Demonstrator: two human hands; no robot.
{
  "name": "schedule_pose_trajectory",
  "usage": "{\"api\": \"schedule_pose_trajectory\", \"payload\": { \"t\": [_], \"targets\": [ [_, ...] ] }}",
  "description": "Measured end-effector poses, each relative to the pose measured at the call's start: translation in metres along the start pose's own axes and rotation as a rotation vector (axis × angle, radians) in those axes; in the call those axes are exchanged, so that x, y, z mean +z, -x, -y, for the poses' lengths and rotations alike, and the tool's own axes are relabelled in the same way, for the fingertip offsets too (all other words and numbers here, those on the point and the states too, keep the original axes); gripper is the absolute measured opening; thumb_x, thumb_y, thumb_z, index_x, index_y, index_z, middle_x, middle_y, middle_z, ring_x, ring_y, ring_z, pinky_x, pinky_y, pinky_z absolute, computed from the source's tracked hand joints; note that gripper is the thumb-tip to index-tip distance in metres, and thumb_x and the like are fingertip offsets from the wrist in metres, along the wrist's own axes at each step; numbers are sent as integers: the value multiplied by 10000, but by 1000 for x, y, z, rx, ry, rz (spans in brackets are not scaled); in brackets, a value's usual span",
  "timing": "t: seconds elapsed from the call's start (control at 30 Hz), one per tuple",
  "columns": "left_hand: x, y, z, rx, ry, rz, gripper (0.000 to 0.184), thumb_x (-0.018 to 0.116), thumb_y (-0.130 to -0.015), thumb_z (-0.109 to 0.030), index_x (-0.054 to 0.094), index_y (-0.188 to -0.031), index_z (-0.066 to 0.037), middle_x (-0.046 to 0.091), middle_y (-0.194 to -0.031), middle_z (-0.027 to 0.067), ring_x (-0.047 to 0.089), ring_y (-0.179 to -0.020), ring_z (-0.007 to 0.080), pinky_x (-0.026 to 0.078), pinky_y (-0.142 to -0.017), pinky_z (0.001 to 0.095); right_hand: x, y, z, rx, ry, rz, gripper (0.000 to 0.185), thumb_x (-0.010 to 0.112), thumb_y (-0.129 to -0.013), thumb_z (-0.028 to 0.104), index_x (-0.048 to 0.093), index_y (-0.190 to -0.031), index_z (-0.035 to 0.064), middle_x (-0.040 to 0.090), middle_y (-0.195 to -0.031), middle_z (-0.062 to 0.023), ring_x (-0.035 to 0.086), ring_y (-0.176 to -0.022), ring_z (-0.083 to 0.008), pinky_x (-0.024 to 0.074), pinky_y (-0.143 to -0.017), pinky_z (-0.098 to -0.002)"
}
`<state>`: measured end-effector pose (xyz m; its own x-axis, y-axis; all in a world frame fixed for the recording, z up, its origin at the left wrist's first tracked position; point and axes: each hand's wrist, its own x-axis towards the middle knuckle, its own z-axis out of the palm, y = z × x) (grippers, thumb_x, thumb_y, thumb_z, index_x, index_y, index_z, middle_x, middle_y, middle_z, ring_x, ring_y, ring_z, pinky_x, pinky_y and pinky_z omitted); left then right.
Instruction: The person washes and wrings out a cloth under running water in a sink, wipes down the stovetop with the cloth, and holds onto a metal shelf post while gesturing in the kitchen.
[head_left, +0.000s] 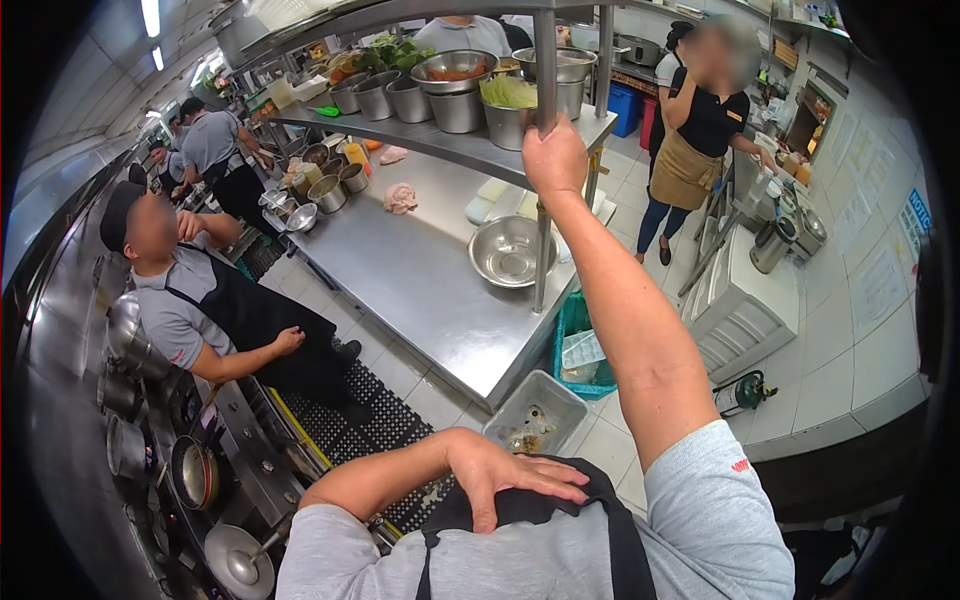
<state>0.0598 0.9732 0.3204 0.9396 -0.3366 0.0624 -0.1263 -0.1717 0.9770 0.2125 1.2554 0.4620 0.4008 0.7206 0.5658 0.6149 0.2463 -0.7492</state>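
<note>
My right hand [556, 158] is raised and wrapped round the metal post [545, 75] of the steel shelf, at the shelf's near corner. My left hand [515, 478] lies on the front of my black apron [590, 485], fingers spread, holding nothing. Close to my right hand on the shelf stands a steel pot with chopped greens [510, 92], beside a bowl of orange food [455, 70]. Below the shelf, an empty-looking steel bowl [505, 252] sits on the steel counter [400, 260].
A person in a black apron [250, 310] stands left by the stove. Another person in a brown apron [685, 165] stands at the upper right. A grey bin [535, 412] and a teal-lined bin [575, 345] are on the floor at the counter's end.
</note>
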Motion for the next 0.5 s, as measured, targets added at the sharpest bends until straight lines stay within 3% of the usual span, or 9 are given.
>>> {"api": "schedule_pose_trajectory", "payload": {
  "t": [0.13, 0.23, 0.33, 0.4, 0.43, 0.47, 0.5],
  "targets": [
    [-7, -21, -8, -17, -5, 36, 1550, 860, -511, -781, 116, -1664, -59, 45, -1715, 258, 12, -1584, 456, 64, -1237, 596, 0, 2, 1, 3, -17, 4, 257, 677, -890, 247, 653, -1031, 34, 728, -997, -226, 688, -978, -440, 534, -866, -518],
    [-4, -31, 12, 100, 16, 58, 1582, 910, -490, -713, 73, -1664, -62, 80, -1712, 251, 35, -1576, 470, 91, -1240, 588, -1, 2, 2, 7, -6, -2, 259, 673, -888, 249, 654, -1033, 35, 730, -991, -223, 690, -976, -437, 535, -867, -515],
    [-7, -38, 16, 185, 30, 16, 1484, 933, -572, -644, 125, -1652, -24, 187, -1696, 237, 152, -1572, 408, 140, -1248, 543, -1, 2, 1, -12, 22, -7, 257, 667, -887, 246, 654, -1034, 36, 732, -988, -218, 691, -975, -436, 536, -868, -514],
    [-16, -44, 2, -7, 528, -64, 1360, 917, -667, -598, 185, -1632, 19, 318, -1654, 207, 281, -1538, 309, 200, -1250, 458, -1, 2, 2, 6, 6, 8, 251, 664, -885, 239, 655, -1033, 37, 733, -993, -215, 692, -979, -435, 537, -871, -513],
    [-13, -49, -3, 40, 631, -245, 1106, 824, -836, -534, 272, -1596, 51, 422, -1593, 186, 390, -1474, 254, 260, -1229, 404, 0, 3, 2, 8, 4, 9, 251, 664, -885, 239, 655, -1033, 37, 733, -993, -215, 692, -979, -435, 537, -871, -513],
    [-10, -63, -5, -9, 588, -396, 884, 709, -965, -463, 319, -1566, 56, 485, -1538, 186, 435, -1441, 259, 300, -1207, 407, 0, 3, 2, 8, 1, 4, 248, 662, -885, 236, 656, -1032, 37, 733, -996, -216, 692, -981, -436, 537, -871, -512],
    [6, -77, -1, 30, 326, -464, 780, 634, -1011, -449, 362, -1538, 59, 510, -1509, 203, 464, -1423, 281, 314, -1199, 413, 0, 3, 1, 7, 1, 0, 246, 661, -884, 234, 657, -1031, 37, 733, -998, -217, 692, -982, -436, 537, -872, -511]
  ]
}}
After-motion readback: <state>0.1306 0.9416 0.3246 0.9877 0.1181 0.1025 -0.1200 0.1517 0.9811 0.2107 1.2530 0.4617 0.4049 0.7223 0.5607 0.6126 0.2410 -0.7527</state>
